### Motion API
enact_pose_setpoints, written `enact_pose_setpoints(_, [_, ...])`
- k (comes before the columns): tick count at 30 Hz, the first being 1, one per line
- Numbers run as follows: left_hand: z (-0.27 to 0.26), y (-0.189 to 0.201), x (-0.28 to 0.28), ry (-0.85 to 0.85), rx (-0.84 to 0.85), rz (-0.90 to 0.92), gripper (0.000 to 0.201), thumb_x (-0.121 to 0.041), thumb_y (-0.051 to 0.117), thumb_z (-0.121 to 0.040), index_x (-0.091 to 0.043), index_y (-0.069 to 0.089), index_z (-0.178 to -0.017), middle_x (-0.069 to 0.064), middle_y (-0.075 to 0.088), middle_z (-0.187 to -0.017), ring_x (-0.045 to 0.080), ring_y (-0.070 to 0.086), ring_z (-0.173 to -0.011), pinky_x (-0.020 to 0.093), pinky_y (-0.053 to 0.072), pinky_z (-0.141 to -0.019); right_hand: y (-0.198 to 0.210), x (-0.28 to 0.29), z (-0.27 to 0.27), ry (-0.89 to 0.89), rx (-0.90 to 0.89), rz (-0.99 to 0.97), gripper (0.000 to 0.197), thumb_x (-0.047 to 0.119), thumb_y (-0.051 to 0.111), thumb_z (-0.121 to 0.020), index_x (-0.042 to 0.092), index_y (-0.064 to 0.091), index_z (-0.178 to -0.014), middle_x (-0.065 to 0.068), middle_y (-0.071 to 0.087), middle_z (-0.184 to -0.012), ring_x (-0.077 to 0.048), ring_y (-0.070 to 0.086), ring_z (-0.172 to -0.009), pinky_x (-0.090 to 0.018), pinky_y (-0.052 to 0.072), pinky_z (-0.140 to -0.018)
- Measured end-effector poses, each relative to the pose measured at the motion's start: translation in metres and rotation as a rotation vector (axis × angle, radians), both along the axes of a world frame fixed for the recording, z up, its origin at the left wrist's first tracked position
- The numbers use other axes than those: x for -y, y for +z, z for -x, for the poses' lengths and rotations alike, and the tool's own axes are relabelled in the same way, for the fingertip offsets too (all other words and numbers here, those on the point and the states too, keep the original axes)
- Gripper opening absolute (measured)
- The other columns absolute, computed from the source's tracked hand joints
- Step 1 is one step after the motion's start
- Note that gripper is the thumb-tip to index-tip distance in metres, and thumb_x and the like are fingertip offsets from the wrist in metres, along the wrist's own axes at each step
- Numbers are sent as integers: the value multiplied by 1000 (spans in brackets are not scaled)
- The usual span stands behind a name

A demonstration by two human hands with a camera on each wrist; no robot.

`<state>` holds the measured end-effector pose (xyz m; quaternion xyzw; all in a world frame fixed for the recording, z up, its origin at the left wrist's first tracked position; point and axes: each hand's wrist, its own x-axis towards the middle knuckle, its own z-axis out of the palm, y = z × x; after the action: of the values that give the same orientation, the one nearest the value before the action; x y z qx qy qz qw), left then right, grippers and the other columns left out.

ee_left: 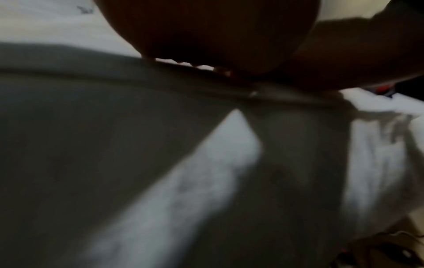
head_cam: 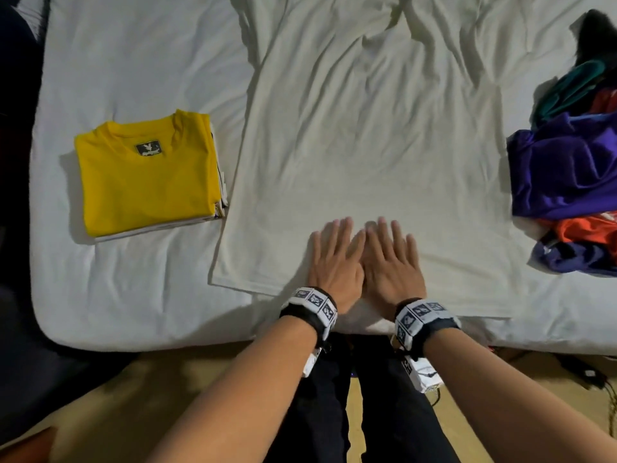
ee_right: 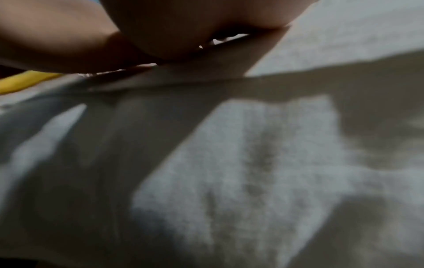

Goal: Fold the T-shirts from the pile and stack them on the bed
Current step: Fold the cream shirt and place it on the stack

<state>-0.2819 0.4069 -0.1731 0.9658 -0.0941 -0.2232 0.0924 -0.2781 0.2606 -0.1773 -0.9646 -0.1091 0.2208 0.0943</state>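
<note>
A white T-shirt lies spread flat on the bed, its hem toward me and wrinkles across its upper half. Both hands press flat on it near the hem, side by side with fingers straight: my left hand and my right hand touch each other at the thumbs. A folded stack topped by a yellow T-shirt sits at the left. The unfolded pile of purple, orange and teal shirts is at the right. Both wrist views are dark and blurred, showing palm and palm above white fabric.
The bed's near edge runs across the lower part of the head view, with tan floor and my dark trouser legs below. A dark furry thing sits at the far right.
</note>
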Motion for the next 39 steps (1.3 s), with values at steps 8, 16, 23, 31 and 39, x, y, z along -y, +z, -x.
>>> enact_pose_setpoints(8, [-15,-30,-122,192,-4,-206,67,-63,12,-103,-37,-12,-161,4,-17,-170,27,-12,-157,55,-3,-125,-5,104,0,-281,-104,141,68,69,4,-99,39,-10,-159,-1,-17,-168,-23,-16,-155,-47,-7,-125])
enact_pose_setpoints(16, [-60,-19,-72,167,125,-108,75,-51,20,-101,-16,-7,-161,18,-11,-168,37,-11,-156,56,-5,-125,-3,51,-54,-248,-67,91,72,63,-1,-99,25,-20,-157,-6,-27,-165,-27,-26,-152,-45,-21,-121])
enact_pose_setpoints(23, [-102,-53,-66,-1,82,-120,70,-63,13,-103,-34,-17,-160,6,-24,-168,26,-19,-156,54,-6,-125,-28,41,-96,19,-70,4,64,61,14,-104,40,-11,-159,4,-23,-167,-22,-25,-153,-48,-10,-124])
enact_pose_setpoints(31, [-157,-48,-99,437,180,-215,79,-62,12,-100,-17,-5,-163,18,-16,-168,35,-17,-155,60,-5,-124,-25,72,-141,-487,-160,101,75,61,7,-101,21,-20,-159,-10,-30,-164,-25,-30,-150,-52,-12,-123])
enact_pose_setpoints(39, [-221,-63,-48,-57,162,-85,70,-63,14,-103,-39,-24,-156,5,-29,-166,24,-25,-154,57,-2,-124,-35,20,-216,74,-14,-21,65,62,10,-104,38,-15,-159,2,-26,-166,-22,-28,-151,-48,-11,-124])
